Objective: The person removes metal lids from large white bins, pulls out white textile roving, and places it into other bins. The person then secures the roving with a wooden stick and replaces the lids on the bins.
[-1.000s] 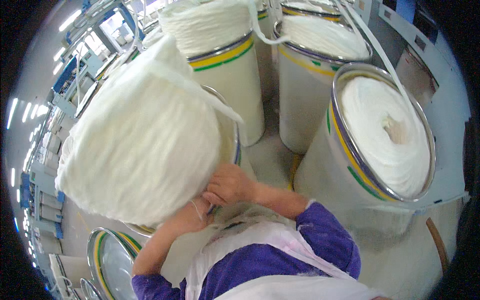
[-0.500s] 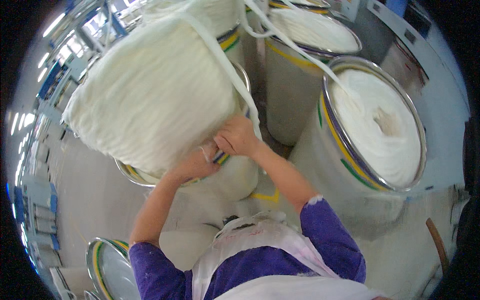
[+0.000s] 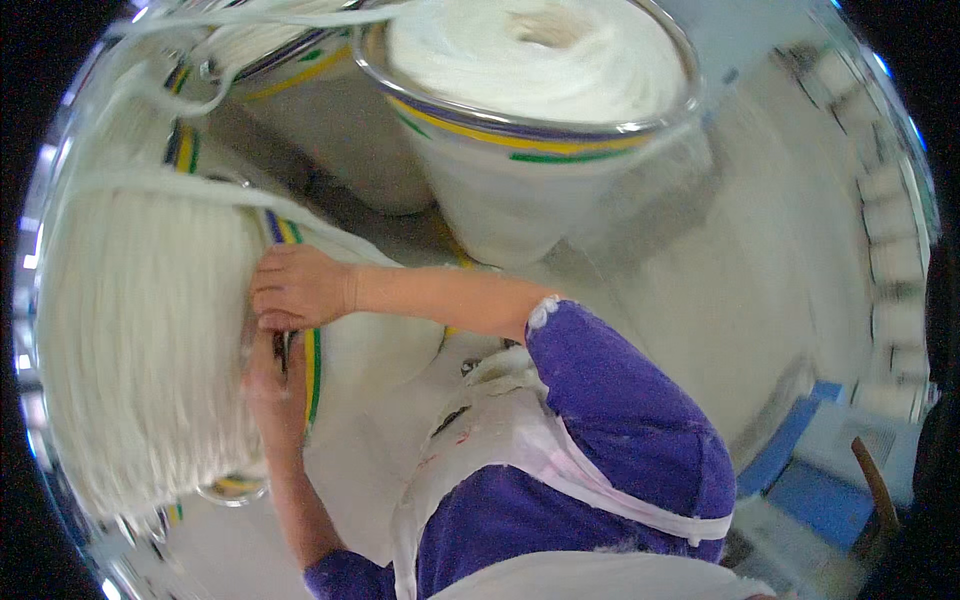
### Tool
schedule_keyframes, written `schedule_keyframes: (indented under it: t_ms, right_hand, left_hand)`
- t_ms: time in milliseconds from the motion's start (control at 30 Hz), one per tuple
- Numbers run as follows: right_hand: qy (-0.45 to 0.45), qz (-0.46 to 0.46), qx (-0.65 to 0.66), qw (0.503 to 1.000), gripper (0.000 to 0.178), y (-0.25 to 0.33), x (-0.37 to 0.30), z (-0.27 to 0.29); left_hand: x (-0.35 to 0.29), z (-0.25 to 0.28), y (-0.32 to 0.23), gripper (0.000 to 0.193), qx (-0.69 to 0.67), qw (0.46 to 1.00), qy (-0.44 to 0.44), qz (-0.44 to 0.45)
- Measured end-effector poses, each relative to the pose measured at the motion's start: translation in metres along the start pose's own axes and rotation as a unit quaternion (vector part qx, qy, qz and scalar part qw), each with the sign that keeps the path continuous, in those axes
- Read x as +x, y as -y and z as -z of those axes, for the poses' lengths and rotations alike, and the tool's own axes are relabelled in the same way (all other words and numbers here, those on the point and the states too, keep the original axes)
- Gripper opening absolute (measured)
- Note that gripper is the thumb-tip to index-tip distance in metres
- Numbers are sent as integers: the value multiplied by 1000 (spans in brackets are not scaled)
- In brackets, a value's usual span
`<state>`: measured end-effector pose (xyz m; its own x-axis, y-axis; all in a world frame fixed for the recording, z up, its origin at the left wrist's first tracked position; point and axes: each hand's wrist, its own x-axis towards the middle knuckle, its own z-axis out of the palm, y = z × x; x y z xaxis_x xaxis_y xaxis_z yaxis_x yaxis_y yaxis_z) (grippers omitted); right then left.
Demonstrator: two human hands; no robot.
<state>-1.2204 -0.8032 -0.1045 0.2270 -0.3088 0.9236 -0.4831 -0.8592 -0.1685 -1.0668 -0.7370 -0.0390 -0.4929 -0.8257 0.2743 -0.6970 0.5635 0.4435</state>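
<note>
A tall pile of white fibre sliver (image 3: 150, 340) bulges over the top of a pale can (image 3: 375, 350) with purple, yellow and green bands, at the left. My right hand (image 3: 295, 288) is closed on that can's rim, its fingers bent in against the sliver. Just below it, my left hand (image 3: 270, 375) is also closed at the rim, somewhat blurred, with its fingertips hidden. A dark gap shows between the two hands. One loose sliver strand (image 3: 320, 235) runs over the can's top and down past my right wrist.
Another banded can (image 3: 540, 190) full of coiled sliver stands at the far middle, with a further can (image 3: 330, 130) behind to its left. Blue and grey panels (image 3: 830, 490) lie at the lower right. Several pale cylinders line the far right.
The view has swung to the right, so the piled can and both hands now appear further left. Both hands stay at the rim.
</note>
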Motion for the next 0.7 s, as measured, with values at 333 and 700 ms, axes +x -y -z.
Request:
schedule_keyframes:
  t_ms: [333,700]
  right_hand:
    - [52,-178,-311,932,13,33,-59,204]
    - [358,-459,-335,741,50,-6,-54,379]
  left_hand:
    - [12,-87,-58,36,-114,929,-2,-352]
    - [123,-153,-206,35,-167,872,52,-458]
